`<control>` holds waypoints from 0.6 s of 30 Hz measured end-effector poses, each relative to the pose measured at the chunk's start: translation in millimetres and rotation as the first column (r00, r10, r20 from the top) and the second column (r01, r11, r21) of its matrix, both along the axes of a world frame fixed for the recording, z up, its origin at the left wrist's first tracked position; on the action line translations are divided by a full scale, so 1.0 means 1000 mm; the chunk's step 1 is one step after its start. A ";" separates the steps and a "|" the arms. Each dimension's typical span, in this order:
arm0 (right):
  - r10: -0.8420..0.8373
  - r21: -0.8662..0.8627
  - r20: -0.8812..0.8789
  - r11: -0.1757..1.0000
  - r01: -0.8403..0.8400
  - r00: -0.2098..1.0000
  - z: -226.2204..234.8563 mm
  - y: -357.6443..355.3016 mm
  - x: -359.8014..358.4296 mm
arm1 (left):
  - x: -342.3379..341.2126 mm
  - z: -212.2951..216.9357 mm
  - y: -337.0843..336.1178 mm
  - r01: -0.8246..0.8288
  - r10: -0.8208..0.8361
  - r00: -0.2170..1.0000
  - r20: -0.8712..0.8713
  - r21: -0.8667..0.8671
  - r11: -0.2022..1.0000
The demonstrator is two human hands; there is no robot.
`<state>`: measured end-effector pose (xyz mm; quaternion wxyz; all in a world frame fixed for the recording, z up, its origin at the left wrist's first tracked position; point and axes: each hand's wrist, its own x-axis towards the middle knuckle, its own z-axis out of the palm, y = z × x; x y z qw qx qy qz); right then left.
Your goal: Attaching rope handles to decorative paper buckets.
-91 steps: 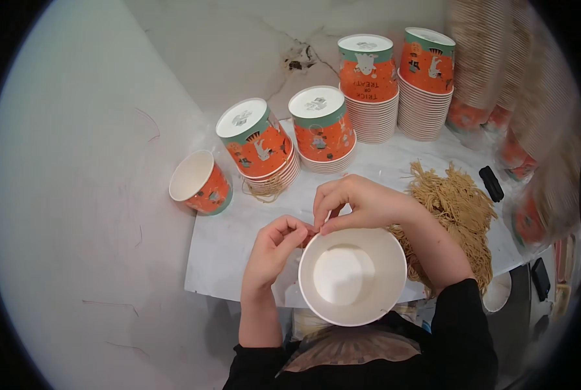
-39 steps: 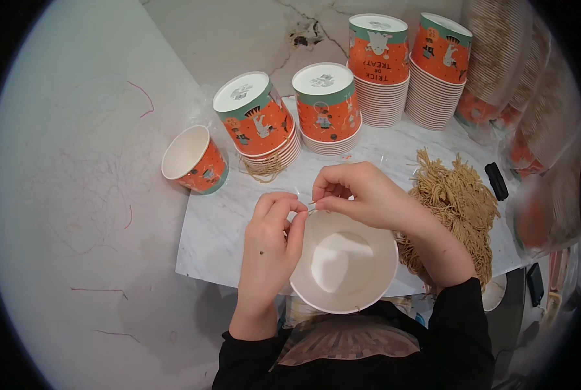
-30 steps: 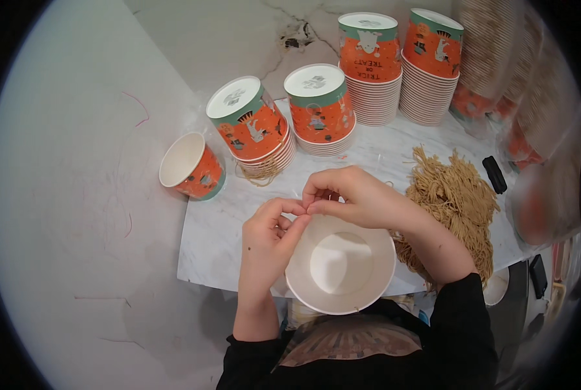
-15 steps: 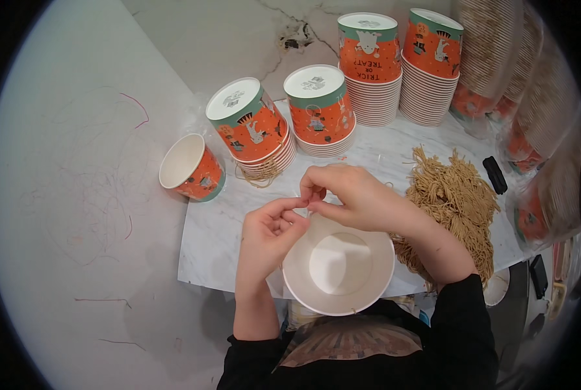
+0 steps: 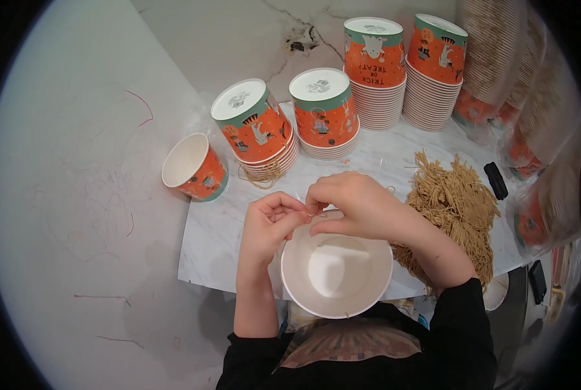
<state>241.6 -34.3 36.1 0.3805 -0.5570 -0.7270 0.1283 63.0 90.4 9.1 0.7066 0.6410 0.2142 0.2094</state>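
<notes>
A white paper bucket (image 5: pixel 337 296) stands mouth up against my front at the table's near edge. Over its far rim, my left hand (image 5: pixel 269 224) pinches a thin tan cord (image 5: pixel 318 215) between thumb and fingertips. My right hand (image 5: pixel 362 205) is just beside it, fingers curled in on the same cord and thumb held apart below. Part of the cord is hidden behind the right fingers. Under and beyond my right forearm lies a big heap of tan cords (image 5: pixel 450 208).
Upside-down stacks of orange and green paper buckets (image 5: pixel 251 130) line the far side. A single bucket (image 5: pixel 199 170) leans at the left, and a few loose cords (image 5: pixel 264 174) lie by a stack. Bagged stacks (image 5: pixel 531 117) and a black object (image 5: pixel 495 181) are at the right.
My right thumb has moved away from the fingertips and down. The cord now shows between the hands. The whole view has shifted slightly.
</notes>
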 end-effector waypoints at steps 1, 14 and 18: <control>-0.001 0.000 0.000 1.000 0.001 1.000 -0.001 0.000 -0.001 | 0.001 0.000 -0.001 -0.025 0.025 1.000 -0.007 -0.002 1.000; -0.191 0.146 0.087 0.973 0.177 0.978 -0.015 0.004 -0.009 | 0.005 -0.004 0.001 -0.064 0.065 0.998 0.012 -0.031 0.997; -0.171 0.145 -0.013 0.975 0.171 0.985 -0.016 0.006 -0.010 | 0.005 -0.005 0.004 -0.058 0.058 0.998 -0.008 -0.033 0.998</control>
